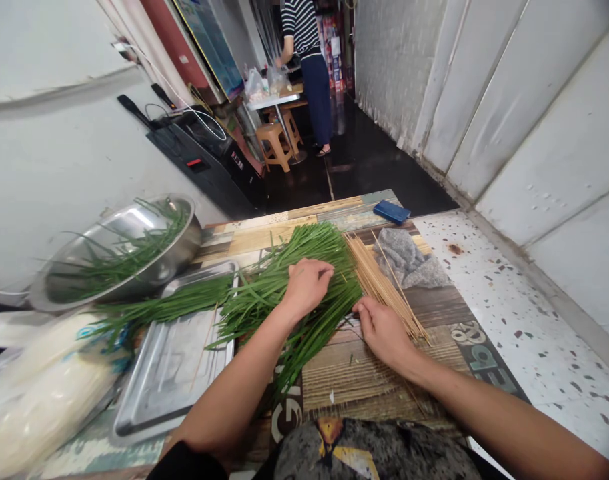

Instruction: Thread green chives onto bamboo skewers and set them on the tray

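A big heap of long green chive leaves (304, 263) lies across the patterned table (364, 380). My left hand (307, 287) rests on top of the heap with fingers curled into the leaves. My right hand (381, 327) is at the heap's right edge, fingers pinched together at the leaf ends, right beside a bundle of thin bamboo skewers (379, 280). What the right fingers hold is too small to name. A skewered bunch of chives (174, 308) lies over the metal tray (169, 373).
A steel bowl (119, 257) with more chives stands at the left. A grey cloth (409, 260) and a blue phone (391, 212) lie at the far table end. A plastic bag (39, 400) sits near left. A person in a striped top (309, 60) stands far back.
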The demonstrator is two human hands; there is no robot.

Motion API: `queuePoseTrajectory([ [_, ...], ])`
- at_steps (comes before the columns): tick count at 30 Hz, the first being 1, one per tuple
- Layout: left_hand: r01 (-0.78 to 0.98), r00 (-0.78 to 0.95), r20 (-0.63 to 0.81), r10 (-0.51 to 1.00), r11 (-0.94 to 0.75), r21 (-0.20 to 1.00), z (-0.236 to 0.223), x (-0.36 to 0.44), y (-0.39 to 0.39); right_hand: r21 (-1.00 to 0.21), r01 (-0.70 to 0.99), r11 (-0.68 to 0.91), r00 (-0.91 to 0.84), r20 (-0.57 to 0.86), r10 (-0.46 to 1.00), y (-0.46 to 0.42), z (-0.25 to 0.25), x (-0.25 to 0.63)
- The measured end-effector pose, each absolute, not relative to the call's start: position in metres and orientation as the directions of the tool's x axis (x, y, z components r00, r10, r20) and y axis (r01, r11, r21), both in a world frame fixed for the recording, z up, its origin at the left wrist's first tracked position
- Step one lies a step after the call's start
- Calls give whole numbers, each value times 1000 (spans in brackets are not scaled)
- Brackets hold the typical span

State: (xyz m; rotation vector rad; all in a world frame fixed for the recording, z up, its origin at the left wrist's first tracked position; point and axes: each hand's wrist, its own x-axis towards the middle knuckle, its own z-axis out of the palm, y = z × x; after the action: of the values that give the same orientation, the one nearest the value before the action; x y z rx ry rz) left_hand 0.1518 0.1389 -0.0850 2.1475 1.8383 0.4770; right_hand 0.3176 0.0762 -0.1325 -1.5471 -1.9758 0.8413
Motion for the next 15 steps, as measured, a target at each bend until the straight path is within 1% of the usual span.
queuePoseTrajectory([
  [15, 873, 169, 63, 983, -180, 453, -85, 151, 138, -715, 680, 164, -244, -9, 970, 77, -131, 318],
])
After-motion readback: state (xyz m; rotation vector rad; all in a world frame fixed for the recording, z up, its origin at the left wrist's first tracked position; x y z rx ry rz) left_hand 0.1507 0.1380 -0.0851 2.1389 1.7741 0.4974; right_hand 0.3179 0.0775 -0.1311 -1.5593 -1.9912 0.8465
